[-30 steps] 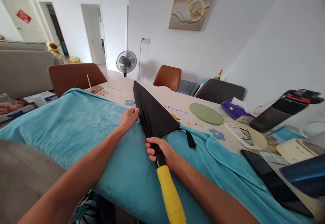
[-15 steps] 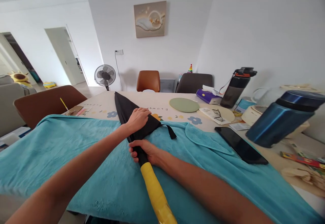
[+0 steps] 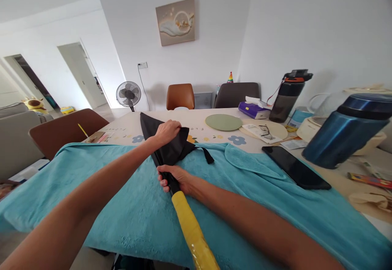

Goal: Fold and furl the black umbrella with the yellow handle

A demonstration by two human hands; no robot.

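Black umbrella (image 3: pixel 176 151) lies slantwise over a turquoise blanket (image 3: pixel 116 196) on the bench (image 3: pixel 192 117), tip pointing away and a little left, yellow handle (image 3: pixel 191 229) running back toward the wearer and out of the lower edge of view.

Right grip (image 3: pixel 174 176): clamped on the dark neck of the umbrella, fingers wrapped round, just above the yellow handle. Cloth spreads out beyond this grip; handle behind it.

Left grip (image 3: pixel 168 132): above and ahead of the right one, over the cloth partway to the tip. Fingertips together on a fold of the cloth; a corner of it sticks out to the right of the knuckles. Exact finger placement under the hand cannot be made out. Tip beyond this grip, to its left.

Black strap (image 3: pixel 208 156) trails from the right edge of the cloth, its end on the blanket, clear of both grips.

Right of the umbrella: black tablet (image 3: pixel 296 168) partly on the blanket's edge, blue flask (image 3: pixel 346 133) leaning beside it. Farther back, green oval mat (image 3: pixel 223 122), purple tissue pack (image 3: pixel 252 110), glasses (image 3: pixel 265 132) on paper, dark bottle (image 3: pixel 286 98) tilted.

Past the bench: fan (image 3: pixel 128 94), tan chair (image 3: pixel 180 96), dark grey chair (image 3: pixel 237 95). Brown chair (image 3: pixel 67 131) at left.
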